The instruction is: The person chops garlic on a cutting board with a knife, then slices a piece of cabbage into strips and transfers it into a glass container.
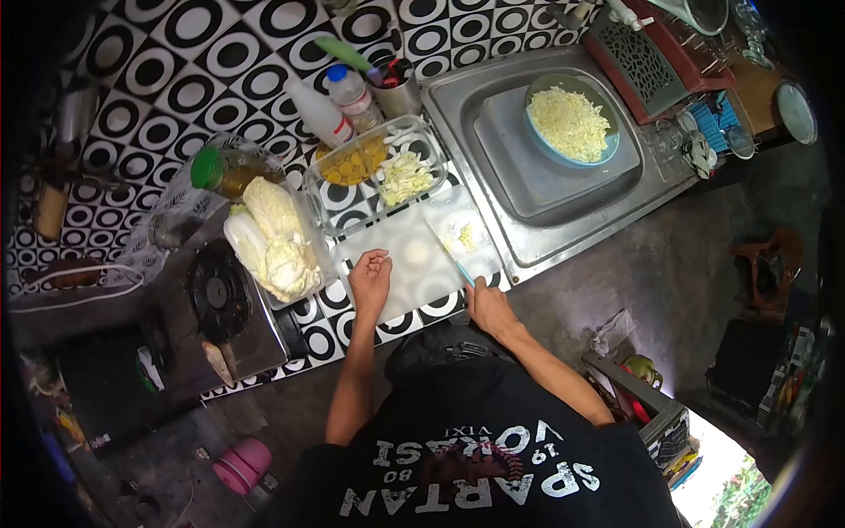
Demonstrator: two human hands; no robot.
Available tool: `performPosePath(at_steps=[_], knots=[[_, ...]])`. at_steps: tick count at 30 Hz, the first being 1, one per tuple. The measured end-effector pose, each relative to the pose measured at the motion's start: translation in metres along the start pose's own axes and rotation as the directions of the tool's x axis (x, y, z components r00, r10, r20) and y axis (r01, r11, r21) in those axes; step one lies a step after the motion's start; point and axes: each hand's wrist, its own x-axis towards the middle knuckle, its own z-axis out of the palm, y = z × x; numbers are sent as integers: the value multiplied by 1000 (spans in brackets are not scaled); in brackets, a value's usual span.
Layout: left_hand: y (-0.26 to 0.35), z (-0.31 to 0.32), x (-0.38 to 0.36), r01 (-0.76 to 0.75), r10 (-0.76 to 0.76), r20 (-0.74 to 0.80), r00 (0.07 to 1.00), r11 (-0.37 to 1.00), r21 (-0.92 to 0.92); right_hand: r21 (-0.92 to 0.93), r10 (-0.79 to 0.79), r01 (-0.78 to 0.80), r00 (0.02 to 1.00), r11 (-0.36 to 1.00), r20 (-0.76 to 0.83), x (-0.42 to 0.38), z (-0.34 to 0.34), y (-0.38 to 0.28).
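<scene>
A translucent cutting board (400,295) lies on the tiled counter in front of me. My right hand (490,308) grips the light blue handle of a knife (461,269), whose blade reaches over the board's right part. Small chopped pale pieces (462,236) lie beside the blade. My left hand (371,277) is over the board's left side, fingers curled in, and nothing shows in it. Behind the board, a clear divided container (327,216) holds orange slices (354,164), chopped pale cabbage (406,179) and some white pieces.
Whole napa cabbage and cauliflower-like heads (268,236) fill a clear tub at left, beside a gas stove (216,290). In the steel sink (502,251) a blue bowl (572,160) of chopped cabbage sits on a lid. Bottles (350,92) and a utensil cup (398,95) stand behind.
</scene>
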Motion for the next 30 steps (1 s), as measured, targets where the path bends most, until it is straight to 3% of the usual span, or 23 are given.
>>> performPosePath(at_steps=[3,5,7,9,13,15,17,19,21,23,24,25,27,28,30], knots=[[21,17,28,-79,80,0,997,992,102,17,13,-13,1000,1000,-9,0,-7,12],[40,26,53,-244,263,31,964,838,488,24,14,-14,1000,1000,-12,-2,-13,17],[48,38,79,-254,288,11,958,825,505,61,-5,5,1000,998,-9,-3,-20,20],[48,44,101,-315,324,95,941,742,591,50,-9,8,1000,999,19,-8,-29,17],[42,47,122,-277,223,173,959,621,734,47,-7,2,996,999,91,-9,-49,19],[47,47,121,-258,173,192,966,630,733,176,12,-23,998,984,63,-13,-61,14],[60,54,115,-198,163,124,979,609,768,160,21,-28,999,987,49,-10,-62,19],[51,54,125,-267,210,176,962,577,772,80,-8,4,998,997,56,-5,-64,23],[44,47,127,-306,242,203,949,545,781,114,-5,-2,998,993,65,-3,-65,18],[41,47,132,-313,238,207,949,615,724,138,-1,-10,997,990,79,-1,-64,16],[41,47,132,-362,333,179,926,646,672,108,11,-21,996,994,92,2,-60,17],[41,47,129,-359,334,171,927,652,668,80,24,-32,995,996,101,4,-58,17],[45,43,120,-290,306,68,950,777,558,104,24,-32,996,994,84,5,-59,14],[46,41,110,-329,377,3,926,802,498,134,26,-36,997,990,70,3,-59,12],[49,32,80,-259,304,1,953,809,528,131,18,-23,999,991,40,0,-56,10]])
